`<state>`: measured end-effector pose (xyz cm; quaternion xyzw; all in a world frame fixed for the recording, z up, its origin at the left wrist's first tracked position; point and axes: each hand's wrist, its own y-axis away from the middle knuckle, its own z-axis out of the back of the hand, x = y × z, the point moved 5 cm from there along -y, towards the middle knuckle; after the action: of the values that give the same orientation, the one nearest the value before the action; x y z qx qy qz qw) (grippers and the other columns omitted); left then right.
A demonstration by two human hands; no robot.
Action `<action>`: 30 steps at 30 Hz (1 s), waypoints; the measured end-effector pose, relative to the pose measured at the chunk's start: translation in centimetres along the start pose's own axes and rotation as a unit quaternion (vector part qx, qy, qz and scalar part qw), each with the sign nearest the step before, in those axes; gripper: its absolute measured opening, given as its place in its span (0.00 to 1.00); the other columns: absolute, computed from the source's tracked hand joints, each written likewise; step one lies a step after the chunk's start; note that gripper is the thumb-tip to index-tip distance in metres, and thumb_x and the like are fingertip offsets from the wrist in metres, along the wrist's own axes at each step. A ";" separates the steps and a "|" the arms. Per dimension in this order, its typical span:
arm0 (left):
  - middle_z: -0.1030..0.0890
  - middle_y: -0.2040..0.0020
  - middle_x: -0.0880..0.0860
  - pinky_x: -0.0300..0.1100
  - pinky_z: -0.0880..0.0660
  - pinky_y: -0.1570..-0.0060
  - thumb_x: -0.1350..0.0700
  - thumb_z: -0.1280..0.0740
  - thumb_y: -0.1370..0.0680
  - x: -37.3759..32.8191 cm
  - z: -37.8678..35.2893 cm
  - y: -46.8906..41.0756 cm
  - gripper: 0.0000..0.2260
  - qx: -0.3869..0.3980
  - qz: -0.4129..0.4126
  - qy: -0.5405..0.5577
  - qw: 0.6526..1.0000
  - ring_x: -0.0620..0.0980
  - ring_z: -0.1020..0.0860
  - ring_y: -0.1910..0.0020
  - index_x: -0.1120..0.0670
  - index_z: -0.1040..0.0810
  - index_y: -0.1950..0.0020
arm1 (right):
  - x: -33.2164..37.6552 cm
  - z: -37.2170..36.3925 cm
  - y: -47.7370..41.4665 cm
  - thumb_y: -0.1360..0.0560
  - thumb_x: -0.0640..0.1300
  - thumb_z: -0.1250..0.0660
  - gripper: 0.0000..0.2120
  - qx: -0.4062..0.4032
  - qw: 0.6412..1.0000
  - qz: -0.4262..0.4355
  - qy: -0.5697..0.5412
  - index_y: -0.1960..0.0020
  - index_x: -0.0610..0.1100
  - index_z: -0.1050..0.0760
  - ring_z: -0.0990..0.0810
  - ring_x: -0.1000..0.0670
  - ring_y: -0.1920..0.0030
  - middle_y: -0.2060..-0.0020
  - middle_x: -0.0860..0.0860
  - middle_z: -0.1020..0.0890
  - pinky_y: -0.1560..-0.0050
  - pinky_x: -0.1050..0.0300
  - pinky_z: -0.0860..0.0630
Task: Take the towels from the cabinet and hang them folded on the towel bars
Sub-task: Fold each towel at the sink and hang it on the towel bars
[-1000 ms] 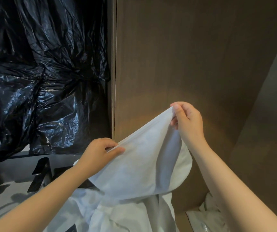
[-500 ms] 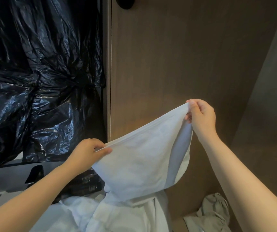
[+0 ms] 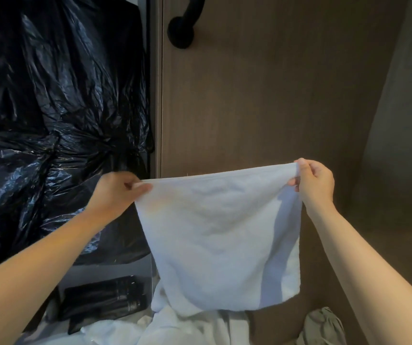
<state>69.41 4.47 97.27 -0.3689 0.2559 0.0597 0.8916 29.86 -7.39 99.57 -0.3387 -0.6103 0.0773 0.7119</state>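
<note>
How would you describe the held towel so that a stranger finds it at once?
Start at the brown door. In front of it, the left hand and right hand stretch a white towel flat. Unlike the crumpled white pile below, it hangs smooth, pinched at both top corners.

I'm getting a single head view, wide-angle, looking forward and down from close in front of the cabinet door (image 3: 262, 100). It's framing the left forearm (image 3: 38, 270) and right forearm (image 3: 364, 265) coming in from the bottom corners, with the black plastic bags (image 3: 50, 108) filling the left side.
</note>
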 end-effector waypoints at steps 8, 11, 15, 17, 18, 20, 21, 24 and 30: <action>0.21 0.64 0.52 0.37 0.32 0.66 0.50 0.27 0.26 -1.8 1.9 -2.9 0.08 -0.074 0.008 0.066 0.995 0.49 0.23 0.63 0.53 0.19 0.55 | 0.6 1.0 -1.3 0.18 0.51 0.41 0.18 -0.020 0.999 0.018 0.022 0.64 0.47 0.26 0.24 0.52 0.65 0.70 0.49 0.24 0.55 0.55 0.24; 0.20 0.62 0.60 0.43 0.31 0.64 0.49 0.30 0.24 -1.4 1.4 -3.5 0.12 -0.069 0.053 0.099 0.991 0.57 0.22 0.60 0.58 0.19 0.57 | 0.8 0.9 -1.7 0.19 0.51 0.41 0.15 -0.013 0.998 0.033 0.050 0.61 0.45 0.26 0.25 0.51 0.60 0.67 0.51 0.25 0.53 0.50 0.25; 0.24 0.58 0.52 0.40 0.32 0.68 0.49 0.39 0.19 -1.5 0.7 -3.9 0.11 -0.085 0.097 0.156 0.979 0.50 0.25 0.61 0.57 0.27 0.46 | 1.6 0.5 -1.5 0.18 0.51 0.41 0.13 0.010 0.992 0.074 0.099 0.48 0.44 0.22 0.22 0.51 0.52 0.55 0.51 0.20 0.52 0.56 0.26; 0.25 0.58 0.51 0.41 0.32 0.68 0.49 0.41 0.18 -1.6 0.9 -4.1 0.12 -0.099 0.100 0.185 0.973 0.48 0.26 0.62 0.57 0.29 0.45 | 2.4 0.7 -1.0 0.18 0.52 0.42 0.15 0.000 0.981 0.122 0.150 0.45 0.44 0.22 0.22 0.51 0.52 0.54 0.51 0.19 0.53 0.57 0.26; 0.25 0.57 0.52 0.42 0.30 0.66 0.48 0.41 0.18 -1.5 1.1 -4.2 0.12 -0.106 0.105 0.206 0.967 0.49 0.25 0.61 0.57 0.29 0.45 | 3.1 0.9 -0.7 0.18 0.53 0.43 0.15 -0.017 0.973 0.155 0.173 0.47 0.44 0.22 0.22 0.52 0.55 0.56 0.51 0.20 0.56 0.57 0.26; 0.23 0.55 0.56 0.46 0.27 0.59 0.48 0.39 0.18 -1.1 1.5 -4.6 0.12 -0.109 0.134 0.271 0.947 0.53 0.24 0.58 0.56 0.27 0.45 | 4.7 1.4 0.1 0.17 0.53 0.45 0.15 -0.062 0.952 0.224 0.197 0.53 0.47 0.25 0.26 0.55 0.63 0.62 0.53 0.22 0.64 0.61 0.32; 0.22 0.53 0.57 0.48 0.26 0.57 0.48 0.38 0.19 -0.9 1.6 -4.8 0.12 -0.103 0.151 0.304 0.935 0.55 0.23 0.57 0.56 0.26 0.45 | 5.3 1.5 0.4 0.17 0.53 0.46 0.14 -0.078 0.945 0.249 0.196 0.55 0.49 0.27 0.27 0.57 0.66 0.64 0.55 0.24 0.66 0.63 0.35; 0.23 0.53 0.58 0.45 0.29 0.60 0.49 0.37 0.20 -0.2 1.3 -5.2 0.11 -0.080 0.181 0.258 0.946 0.56 0.24 0.57 0.57 0.25 0.47 | 5.3 1.0 0.4 0.17 0.53 0.44 0.12 -0.061 0.954 0.236 0.175 0.55 0.50 0.27 0.27 0.60 0.64 0.64 0.55 0.25 0.66 0.64 0.36; 0.24 0.56 0.56 0.45 0.33 0.60 0.50 0.38 0.19 2.0 -2.2 -2.6 0.09 -0.026 0.154 0.081 0.984 0.54 0.26 0.58 0.56 0.27 0.48 | -2.9 -1.4 1.3 0.18 0.46 0.39 0.12 0.078 0.972 0.065 0.210 0.53 0.40 0.22 0.23 0.47 0.56 0.59 0.47 0.20 0.60 0.57 0.34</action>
<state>71.02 0.89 96.54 -0.3522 0.3789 0.1730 0.8381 30.85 -8.45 96.42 -0.3292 -0.4157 0.0977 0.8422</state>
